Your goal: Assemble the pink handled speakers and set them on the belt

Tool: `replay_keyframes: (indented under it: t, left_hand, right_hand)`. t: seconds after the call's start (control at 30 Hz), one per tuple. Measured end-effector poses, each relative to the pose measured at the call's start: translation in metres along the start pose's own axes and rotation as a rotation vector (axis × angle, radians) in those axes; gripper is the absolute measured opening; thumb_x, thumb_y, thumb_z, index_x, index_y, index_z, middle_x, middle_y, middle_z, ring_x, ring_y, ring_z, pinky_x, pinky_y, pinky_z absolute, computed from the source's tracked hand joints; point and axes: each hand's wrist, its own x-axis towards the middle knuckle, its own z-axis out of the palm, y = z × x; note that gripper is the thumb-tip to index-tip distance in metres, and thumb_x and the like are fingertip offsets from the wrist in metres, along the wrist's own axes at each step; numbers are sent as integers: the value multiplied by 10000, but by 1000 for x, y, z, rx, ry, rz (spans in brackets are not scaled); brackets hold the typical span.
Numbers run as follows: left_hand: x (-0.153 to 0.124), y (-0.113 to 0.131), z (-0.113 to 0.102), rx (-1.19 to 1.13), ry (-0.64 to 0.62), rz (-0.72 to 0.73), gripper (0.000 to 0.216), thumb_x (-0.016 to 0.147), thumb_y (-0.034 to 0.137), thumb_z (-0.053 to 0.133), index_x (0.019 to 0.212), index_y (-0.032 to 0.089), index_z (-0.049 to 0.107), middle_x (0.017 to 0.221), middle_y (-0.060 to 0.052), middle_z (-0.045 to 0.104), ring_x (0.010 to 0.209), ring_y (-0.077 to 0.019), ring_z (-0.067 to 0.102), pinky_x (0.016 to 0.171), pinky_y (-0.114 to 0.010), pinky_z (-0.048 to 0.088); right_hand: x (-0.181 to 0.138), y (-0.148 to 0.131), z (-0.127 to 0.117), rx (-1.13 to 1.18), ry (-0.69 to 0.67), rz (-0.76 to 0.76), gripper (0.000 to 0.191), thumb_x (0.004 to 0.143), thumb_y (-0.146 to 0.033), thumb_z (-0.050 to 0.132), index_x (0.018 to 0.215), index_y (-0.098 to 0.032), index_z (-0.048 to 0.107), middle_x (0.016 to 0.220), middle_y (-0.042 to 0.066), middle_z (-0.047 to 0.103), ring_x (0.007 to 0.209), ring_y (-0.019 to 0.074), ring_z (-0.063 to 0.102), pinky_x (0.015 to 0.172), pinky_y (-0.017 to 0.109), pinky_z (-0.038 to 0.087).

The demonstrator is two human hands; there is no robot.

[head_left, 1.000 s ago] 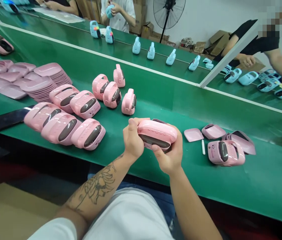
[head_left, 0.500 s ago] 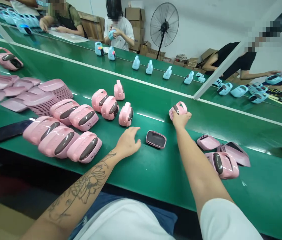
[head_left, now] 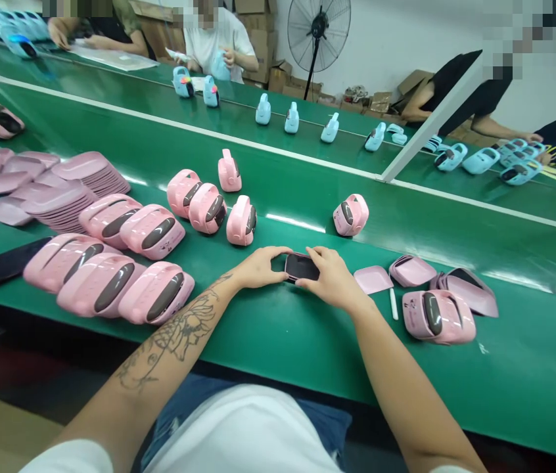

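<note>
Between my two hands on the green bench lies a small rounded tray-shaped part (head_left: 301, 267), pink at the rim with a dark inside. My left hand (head_left: 264, 266) grips its left end between thumb and fingers. At its right end my right hand (head_left: 326, 272) has closed thumb and fingertips on the rim. Beyond them stands a pink housing with a handle (head_left: 351, 215), touched by neither hand. Right of my right hand lie a flat pink panel (head_left: 373, 280) and a thin white stick (head_left: 393, 303).
Several pink housings (head_left: 152, 292) and stacks of pink panels (head_left: 64, 203) crowd the left. Another pink housing (head_left: 440, 316) lies at the right beside more panels (head_left: 470, 292). A low green divider with a white rail (head_left: 278, 152) separates the facing line of blue housings (head_left: 292, 118) and co-workers.
My right hand has let go of the pink housing, left standing at the back, and come down to the tray-shaped part. My left hand has moved right onto the same part.
</note>
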Motion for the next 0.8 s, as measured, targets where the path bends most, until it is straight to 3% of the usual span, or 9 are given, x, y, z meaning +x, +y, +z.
replay_keyframes:
  t: [0.2, 0.33, 0.6, 0.8]
  left_hand:
    - [-1, -3, -1, -61, -29, 36, 700, 767, 338, 842, 1431, 212, 657, 1474, -89, 692, 1394, -319, 627, 1231, -457, 455]
    - [0, -10, 3, -81, -13, 42, 772, 728, 315, 891, 1450, 208, 640, 1513, -104, 665, 1430, -327, 602, 1252, -460, 429]
    - [4, -15, 6, -81, -9, 85, 656, 750, 338, 904, 1359, 208, 698, 1398, -84, 740, 1320, -296, 681, 1174, -408, 505]
    - [-1, -10, 4, -1, 30, 77, 809, 751, 396, 902, 1481, 186, 625, 1590, -148, 594, 1519, -358, 512, 1305, -510, 352]
  right_hand:
    - [2, -3, 3, -168, -66, -13, 666, 830, -470, 835, 1406, -184, 661, 1320, 171, 660, 1181, 375, 618, 1050, 547, 531]
    - [3, -8, 1, -265, -56, -60, 632, 844, -471, 834, 1377, -173, 670, 1323, 185, 644, 1158, 391, 603, 1004, 542, 520]
    - [-1, -13, 4, -360, -5, -85, 569, 879, -467, 815, 1338, -170, 659, 1274, 200, 664, 1138, 400, 601, 954, 525, 500]
    - [-1, -11, -2, -324, 37, -69, 596, 876, -461, 812, 1353, -146, 644, 1291, 205, 695, 1166, 406, 619, 982, 528, 479]
